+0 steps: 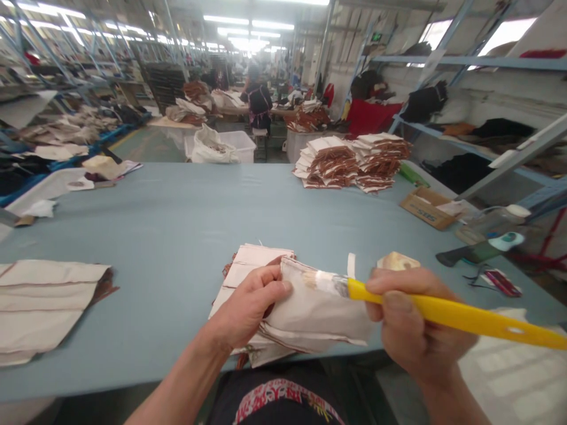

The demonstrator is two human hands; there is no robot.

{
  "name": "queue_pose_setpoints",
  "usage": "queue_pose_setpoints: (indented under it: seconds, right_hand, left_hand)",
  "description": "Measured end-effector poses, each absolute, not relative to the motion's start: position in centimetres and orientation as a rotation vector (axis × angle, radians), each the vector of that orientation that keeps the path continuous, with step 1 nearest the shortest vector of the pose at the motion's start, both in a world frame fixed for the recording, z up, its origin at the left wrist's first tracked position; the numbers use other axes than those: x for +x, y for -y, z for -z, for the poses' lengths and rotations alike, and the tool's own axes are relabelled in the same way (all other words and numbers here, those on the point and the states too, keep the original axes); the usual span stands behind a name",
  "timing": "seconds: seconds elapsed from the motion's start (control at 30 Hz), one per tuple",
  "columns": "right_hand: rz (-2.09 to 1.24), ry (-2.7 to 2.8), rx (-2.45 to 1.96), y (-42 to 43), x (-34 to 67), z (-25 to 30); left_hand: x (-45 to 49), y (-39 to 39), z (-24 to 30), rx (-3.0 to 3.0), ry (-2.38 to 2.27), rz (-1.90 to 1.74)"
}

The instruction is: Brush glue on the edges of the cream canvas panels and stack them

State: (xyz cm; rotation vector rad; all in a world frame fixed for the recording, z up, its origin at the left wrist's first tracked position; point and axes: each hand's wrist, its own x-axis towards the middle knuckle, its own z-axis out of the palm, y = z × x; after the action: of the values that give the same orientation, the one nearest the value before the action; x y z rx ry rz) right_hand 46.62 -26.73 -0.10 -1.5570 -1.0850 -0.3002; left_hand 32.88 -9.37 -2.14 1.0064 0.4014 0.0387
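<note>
My left hand point(250, 304) pinches the edge of a cream fabric piece point(310, 313) with brown seams, thumb on top. The piece lies partly over a stack of similar cream pieces point(257, 257) at the table's near edge. In my right hand point(416, 319) is a paintbrush with a yellow handle point(469, 314). Its pale bristles point(312, 278) rest at or just over the fabric near the upper seam; whether they touch I cannot tell. A small white strip point(351, 265) stands up behind the brush. Beyond my right hand sits a yellowish-white lump or container point(397, 260), partly hidden.
Folded cream and brown pieces point(352, 160) are piled at the table's far right. More cream fabric point(48, 301) lies left. Along the right side are a cardboard box point(432, 208), a dark bottle-like object point(481, 251) and a phone-like item point(500, 280). A person point(259, 100) sits far ahead.
</note>
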Motion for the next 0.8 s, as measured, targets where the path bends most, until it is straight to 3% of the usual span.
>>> queue_pose_setpoints:
  seconds: [0.23,0.53,0.8]
  right_hand:
    - [0.295,1.129,-1.542,23.1,46.8,-0.3]
    - [0.530,1.157,-1.770,22.3,47.2,2.3]
    - [0.590,0.845,-1.868,23.0,50.8,2.2]
  left_hand:
    - [33.4,9.6,2.3,1.078,-0.392,-0.047]
    - [33.4,8.8,2.5,1.026,-0.353,-0.047]
    - [31.9,7.4,3.9,1.637,-0.192,-0.100]
